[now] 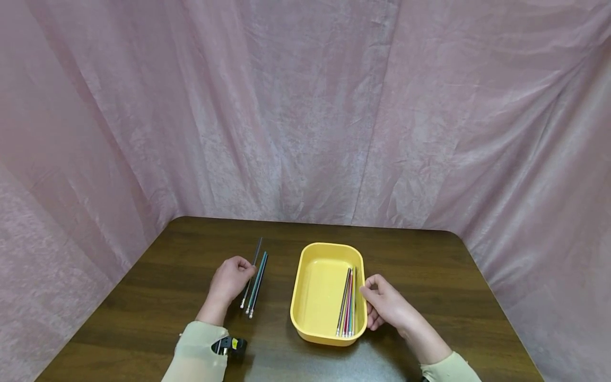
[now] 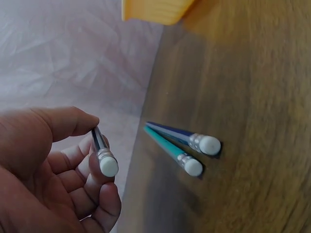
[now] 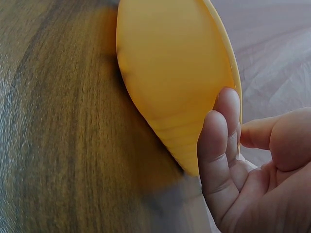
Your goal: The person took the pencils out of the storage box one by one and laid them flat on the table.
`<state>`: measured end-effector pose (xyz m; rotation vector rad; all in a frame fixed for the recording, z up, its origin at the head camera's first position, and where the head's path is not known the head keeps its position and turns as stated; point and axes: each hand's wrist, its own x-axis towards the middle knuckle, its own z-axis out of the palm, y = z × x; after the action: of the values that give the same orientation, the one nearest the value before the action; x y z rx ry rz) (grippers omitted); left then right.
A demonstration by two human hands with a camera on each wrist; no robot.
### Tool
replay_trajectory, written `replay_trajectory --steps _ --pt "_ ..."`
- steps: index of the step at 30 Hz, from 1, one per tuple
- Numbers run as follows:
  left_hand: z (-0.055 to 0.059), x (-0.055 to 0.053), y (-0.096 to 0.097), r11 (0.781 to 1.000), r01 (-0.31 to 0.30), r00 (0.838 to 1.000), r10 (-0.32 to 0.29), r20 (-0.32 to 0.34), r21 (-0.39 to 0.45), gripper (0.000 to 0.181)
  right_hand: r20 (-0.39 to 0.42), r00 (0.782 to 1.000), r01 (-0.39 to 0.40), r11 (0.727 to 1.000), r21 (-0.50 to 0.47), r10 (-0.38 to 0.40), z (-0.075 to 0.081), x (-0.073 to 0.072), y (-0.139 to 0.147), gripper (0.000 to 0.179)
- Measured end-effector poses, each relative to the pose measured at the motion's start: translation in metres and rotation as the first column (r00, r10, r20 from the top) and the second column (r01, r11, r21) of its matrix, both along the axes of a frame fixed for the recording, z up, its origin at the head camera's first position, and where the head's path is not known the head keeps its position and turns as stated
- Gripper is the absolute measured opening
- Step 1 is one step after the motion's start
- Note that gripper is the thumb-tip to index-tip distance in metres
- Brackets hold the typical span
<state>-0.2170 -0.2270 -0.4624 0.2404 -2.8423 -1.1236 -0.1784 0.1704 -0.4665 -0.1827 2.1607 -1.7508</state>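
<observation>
My left hand [image 1: 231, 279] pinches a dark pencil [image 2: 100, 141] between thumb and forefinger, its white eraser end toward the wrist. To the right of that hand, a teal pencil [image 2: 166, 147] and a dark blue pencil [image 2: 176, 135] lie side by side on the table. A yellow rectangular tub [image 1: 316, 297] stands further right, with several pencils [image 1: 346, 305] in a bundle along its right side, erasers toward me. At the tub's right rim, my right hand [image 1: 387, 305] grips the edge, thumb over the rim and fingers against the outer wall.
The dark brown wooden table [image 1: 420, 260] has rounded far corners. Pink curtains [image 1: 305, 116] hang behind it and on both sides. A small black device [image 1: 229, 346] is strapped at the left sleeve's cuff.
</observation>
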Motion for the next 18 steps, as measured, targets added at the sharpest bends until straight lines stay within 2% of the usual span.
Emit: replay_trajectory --steps 11,18 --pt "-0.015 -0.006 -0.009 0.999 -0.025 1.000 0.025 0.015 -0.031 0.019 0.004 1.000 -0.012 1.000 0.004 0.012 0.000 0.001 -0.001 0.021" --pt "-0.021 -0.007 -0.012 0.998 -0.032 0.997 0.036 0.064 -0.060 0.020 -0.006 1.000 -0.005 1.000 0.008 0.005 0.001 0.002 -0.001 0.022"
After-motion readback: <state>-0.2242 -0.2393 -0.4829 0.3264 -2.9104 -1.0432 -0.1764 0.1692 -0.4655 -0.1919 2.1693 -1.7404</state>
